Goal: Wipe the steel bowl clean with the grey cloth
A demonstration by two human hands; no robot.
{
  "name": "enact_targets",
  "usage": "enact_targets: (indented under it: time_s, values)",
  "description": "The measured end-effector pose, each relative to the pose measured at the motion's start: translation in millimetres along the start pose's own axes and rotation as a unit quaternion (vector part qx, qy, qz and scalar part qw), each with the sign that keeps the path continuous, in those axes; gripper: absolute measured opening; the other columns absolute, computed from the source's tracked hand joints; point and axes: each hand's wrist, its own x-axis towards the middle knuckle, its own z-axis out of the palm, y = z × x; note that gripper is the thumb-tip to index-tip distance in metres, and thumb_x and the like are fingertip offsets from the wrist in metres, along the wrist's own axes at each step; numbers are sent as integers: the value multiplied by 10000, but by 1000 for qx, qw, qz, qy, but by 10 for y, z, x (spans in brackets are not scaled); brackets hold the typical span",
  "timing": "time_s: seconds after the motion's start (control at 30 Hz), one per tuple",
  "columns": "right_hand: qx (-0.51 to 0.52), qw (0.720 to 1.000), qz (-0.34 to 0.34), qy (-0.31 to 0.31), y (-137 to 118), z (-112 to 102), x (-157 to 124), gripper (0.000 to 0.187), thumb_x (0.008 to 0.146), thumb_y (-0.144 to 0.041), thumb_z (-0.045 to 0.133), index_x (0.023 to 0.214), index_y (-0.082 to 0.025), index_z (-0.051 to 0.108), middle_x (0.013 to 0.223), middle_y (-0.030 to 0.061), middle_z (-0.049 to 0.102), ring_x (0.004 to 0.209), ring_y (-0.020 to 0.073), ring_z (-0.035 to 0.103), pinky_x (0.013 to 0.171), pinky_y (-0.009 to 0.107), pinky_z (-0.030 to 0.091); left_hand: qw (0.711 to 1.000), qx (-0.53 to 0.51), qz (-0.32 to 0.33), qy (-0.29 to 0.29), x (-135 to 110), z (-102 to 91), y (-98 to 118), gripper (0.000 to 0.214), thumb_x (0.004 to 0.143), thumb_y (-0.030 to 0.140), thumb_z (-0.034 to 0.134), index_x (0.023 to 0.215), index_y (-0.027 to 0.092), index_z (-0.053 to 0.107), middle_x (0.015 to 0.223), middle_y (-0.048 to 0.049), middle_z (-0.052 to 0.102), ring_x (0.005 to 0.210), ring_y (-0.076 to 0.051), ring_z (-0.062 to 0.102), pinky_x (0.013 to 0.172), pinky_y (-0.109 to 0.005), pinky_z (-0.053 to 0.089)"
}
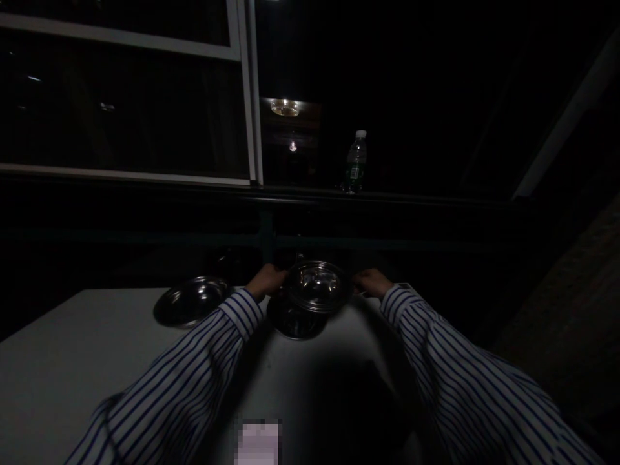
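A steel pot [310, 300] stands near the far edge of a pale table [72, 361], its inside shining in the dim light. My left hand [265, 281] is closed on the pot's left side and my right hand [371, 282] is closed on its right side, as if on the handles. Both arms wear blue-and-white striped sleeves. A steel lid or shallow bowl [191, 300] lies on the table just left of my left arm. The scene is very dark, so the handles themselves are hard to make out.
A plastic water bottle [356, 161] stands on a dark ledge behind the table. White window frames [247, 97] run above the ledge, with lights reflected in the glass. A blurred pale patch [259, 442] sits at the near table edge.
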Motion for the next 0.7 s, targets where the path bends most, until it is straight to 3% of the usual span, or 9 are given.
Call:
enact_targets:
  time_s: [0.17, 0.3, 0.5, 0.7]
  values:
    - [-49, 998, -4, -42, -53, 282, 69, 241, 881, -315, 492, 785, -109, 572, 705, -12, 577, 585, 74, 542, 560, 224, 466, 1000, 19, -13, -6, -31, -98, -239, 289, 776, 271, 448, 747, 69, 652, 821, -116, 682, 471, -93, 530, 392, -189, 343]
    - [-79, 994, -14, -71, -40, 450, 132, 246, 879, -318, 495, 781, -108, 578, 718, -7, 589, 613, 82, 559, 584, 234, 477, 999, 40, -19, 4, 9, -97, -409, 281, 772, 284, 452, 693, 88, 637, 755, -106, 680, 510, -117, 559, 401, -189, 351]
    - [-100, 990, -17, -94, 54, 589, 213, 259, 883, -337, 482, 806, -110, 580, 734, -2, 592, 616, 84, 560, 586, 239, 478, 996, 88, -17, -10, 107, -10, -604, 402, 740, 423, 479, 477, 135, 576, 567, -111, 643, 537, -175, 598, 435, -223, 372]
    - [-115, 988, -28, -102, 175, 675, 302, 277, 879, -355, 485, 788, -112, 582, 720, -6, 593, 612, 86, 560, 591, 243, 475, 991, 131, -18, -24, 156, 30, -672, 380, 720, 442, 484, 503, 151, 595, 580, -114, 664, 593, -194, 628, 495, -235, 402]
